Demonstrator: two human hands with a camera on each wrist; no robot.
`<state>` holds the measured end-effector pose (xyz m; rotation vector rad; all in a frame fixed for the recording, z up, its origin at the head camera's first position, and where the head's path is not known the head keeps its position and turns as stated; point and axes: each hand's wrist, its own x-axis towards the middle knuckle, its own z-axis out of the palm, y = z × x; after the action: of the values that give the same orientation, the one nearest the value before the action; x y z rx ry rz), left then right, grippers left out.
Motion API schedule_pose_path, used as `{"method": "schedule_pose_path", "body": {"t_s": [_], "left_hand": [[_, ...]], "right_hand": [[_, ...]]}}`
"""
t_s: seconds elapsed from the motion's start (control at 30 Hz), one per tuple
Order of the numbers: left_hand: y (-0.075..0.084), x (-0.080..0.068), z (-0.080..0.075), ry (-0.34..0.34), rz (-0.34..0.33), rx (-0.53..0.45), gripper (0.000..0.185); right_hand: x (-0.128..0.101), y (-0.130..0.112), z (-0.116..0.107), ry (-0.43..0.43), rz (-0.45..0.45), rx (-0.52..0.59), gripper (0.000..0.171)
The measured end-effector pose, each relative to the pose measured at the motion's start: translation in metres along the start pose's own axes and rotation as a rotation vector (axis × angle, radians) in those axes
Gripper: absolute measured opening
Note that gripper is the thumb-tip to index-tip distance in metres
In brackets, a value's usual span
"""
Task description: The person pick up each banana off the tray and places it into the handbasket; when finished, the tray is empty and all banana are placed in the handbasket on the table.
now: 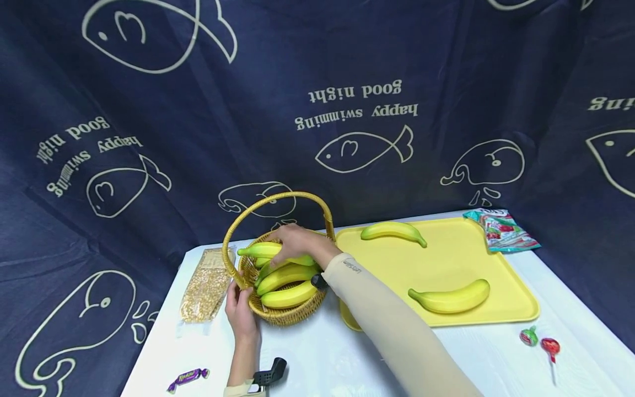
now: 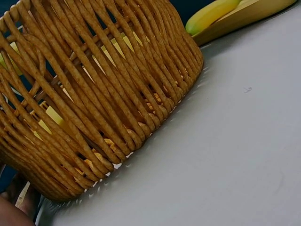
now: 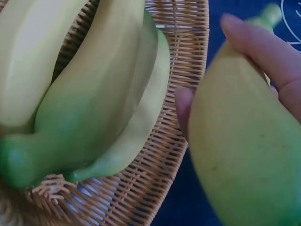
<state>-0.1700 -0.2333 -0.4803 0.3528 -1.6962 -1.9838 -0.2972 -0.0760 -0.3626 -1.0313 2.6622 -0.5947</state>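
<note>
The left hand point(image 1: 242, 317) grips the basket point(image 1: 286, 317) while the right hand point(image 1: 300, 244) curls its fingers point(image 3: 268, 54) round a banana point(image 3: 244, 132) at the far side, beside the piled bananas point(image 1: 288, 275), whose crowding could send it rolling out if released unevenly.

Reaching forward two-handed, right set farther out than left.
Stretching the right arm point(image 1: 397, 325) slantwise from lower right toward the left, clad in a long pale sleeve point(image 1: 357, 289) ending at the bare wrist point(image 1: 328, 253); holding the right grip point(image 1: 296, 242) back uppermost and clasping from opposite sides with bent fingers point(image 3: 268, 54). Pointing the left forearm point(image 1: 243, 355) nearly straight ahead, bare above a pale cuff point(image 1: 235, 391); bending the left grip point(image 1: 242, 314) to clasp with thumb and fingers parted, showing only partly in the left wrist view.
</note>
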Motion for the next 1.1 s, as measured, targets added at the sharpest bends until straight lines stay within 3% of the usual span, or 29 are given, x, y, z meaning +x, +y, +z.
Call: {"method": "schedule_pose_path", "body": {"t_s": [0.2, 0.43, 0.57, 0.67, 0.87, 0.97, 1.1], "left_hand": [[-0.025, 0.010, -0.004, 0.016, 0.007, -0.033, 0.046], [-0.027, 0.008, -0.001, 0.009, 0.003, -0.027, 0.044], [-0.026, 0.010, -0.001, 0.022, 0.032, -0.028, 0.043], [-0.026, 0.011, -0.002, 0.021, 0.049, -0.019, 0.042], [-0.028, 0.009, -0.002, 0.025, 0.042, 0.008, 0.041], [-0.027, 0.010, -0.002, 0.034, 0.048, 0.008, 0.041], [-0.026, 0.011, -0.001, 0.030, 0.057, 0.000, 0.041]], "right_hand": [[0.012, -0.004, 0.004, 0.059, 0.079, 0.057, 0.060], [0.023, -0.003, 0.014, 0.063, 0.144, 0.087, 0.030], [0.028, -0.015, 0.030, 0.077, 0.190, 0.178, 0.037], [0.032, -0.027, 0.045, 0.086, 0.209, 0.210, 0.053], [0.033, -0.039, 0.067, 0.073, 0.290, 0.278, 0.074], [0.035, -0.042, 0.068, 0.079, 0.313, 0.231, 0.072], [0.036, -0.045, 0.066, 0.048, 0.311, 0.064, 0.064]]}}
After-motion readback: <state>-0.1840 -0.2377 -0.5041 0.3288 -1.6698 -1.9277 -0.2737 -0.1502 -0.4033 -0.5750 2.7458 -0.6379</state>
